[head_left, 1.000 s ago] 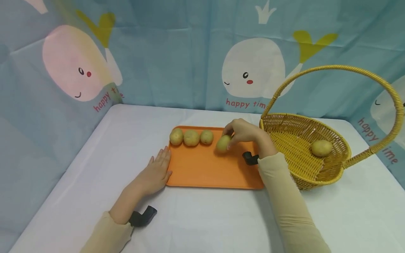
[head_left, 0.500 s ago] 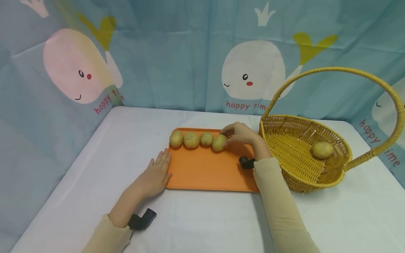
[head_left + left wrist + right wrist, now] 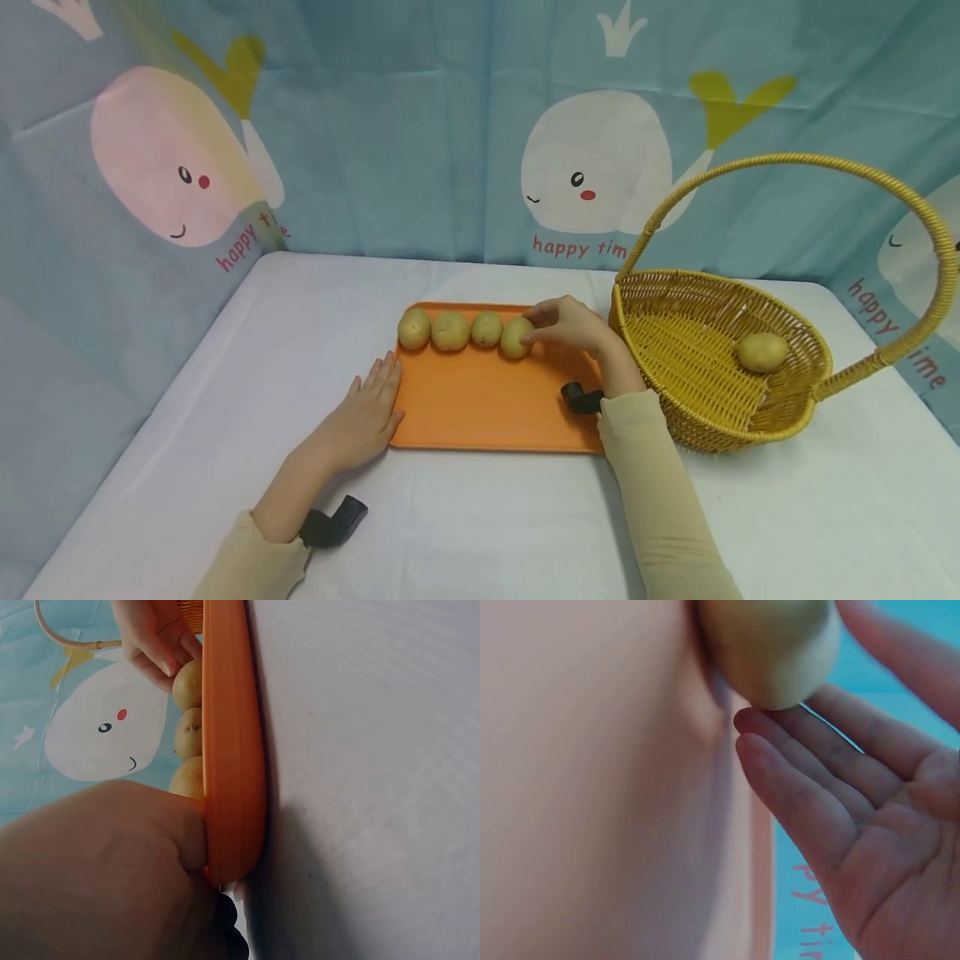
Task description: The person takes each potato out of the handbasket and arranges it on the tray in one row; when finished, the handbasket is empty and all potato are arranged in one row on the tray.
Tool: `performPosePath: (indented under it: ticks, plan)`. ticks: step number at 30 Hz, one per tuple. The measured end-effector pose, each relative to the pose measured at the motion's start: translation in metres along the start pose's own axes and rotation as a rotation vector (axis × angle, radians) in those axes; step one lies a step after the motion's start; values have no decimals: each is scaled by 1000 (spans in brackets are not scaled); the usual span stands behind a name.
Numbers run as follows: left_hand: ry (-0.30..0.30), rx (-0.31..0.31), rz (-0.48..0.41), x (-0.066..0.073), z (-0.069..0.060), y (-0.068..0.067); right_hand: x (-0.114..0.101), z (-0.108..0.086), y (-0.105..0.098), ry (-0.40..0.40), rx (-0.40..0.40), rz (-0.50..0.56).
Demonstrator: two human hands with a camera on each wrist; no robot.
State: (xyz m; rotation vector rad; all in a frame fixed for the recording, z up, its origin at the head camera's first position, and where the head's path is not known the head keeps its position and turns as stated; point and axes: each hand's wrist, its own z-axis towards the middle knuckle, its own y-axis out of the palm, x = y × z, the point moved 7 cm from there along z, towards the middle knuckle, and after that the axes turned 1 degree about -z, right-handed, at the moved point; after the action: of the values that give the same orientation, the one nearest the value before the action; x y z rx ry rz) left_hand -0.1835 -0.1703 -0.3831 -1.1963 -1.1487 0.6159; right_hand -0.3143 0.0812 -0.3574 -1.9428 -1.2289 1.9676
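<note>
Several potatoes stand in a row along the far edge of an orange tray [image 3: 480, 417]. At the row's right end, my right hand [image 3: 573, 325] holds a potato [image 3: 514, 338] between thumb and fingers. Close up in the right wrist view, that potato [image 3: 769, 645] sits at the fingertips, and the other fingers [image 3: 802, 795] reach loosely below it. My left hand [image 3: 363, 421] lies along the tray's left edge, fingers extended. From the left wrist view, the left hand [image 3: 105, 862] rests against the tray's side [image 3: 236, 750]. Another potato [image 3: 762, 352] lies in the wicker basket [image 3: 720, 442].
The basket, with its tall arched handle [image 3: 795, 158], stands right of the tray, beside the right forearm. Black wrist devices [image 3: 333, 523] show at both wrists. A blue printed curtain [image 3: 420, 167] hangs behind the white-covered table [image 3: 465, 533].
My right hand has brought its potato left, up against the row on the tray, where it now stays. The left hand keeps its place at the tray's edge.
</note>
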Motion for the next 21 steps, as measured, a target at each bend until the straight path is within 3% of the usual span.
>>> performPosePath:
  ticks: [4,11,18,21]
  plan:
    - [-1,-4,-4,1,1,-1,2,-1,7,-35,-22,28]
    - [-2,-11,-5,2,1,0,4,-1,10,-63,0,12]
    - [0,-14,-12,2,1,0,5,-3,7,-102,33,115]
    - [1,-17,-9,1,1,1,4,-6,5,-121,61,104]
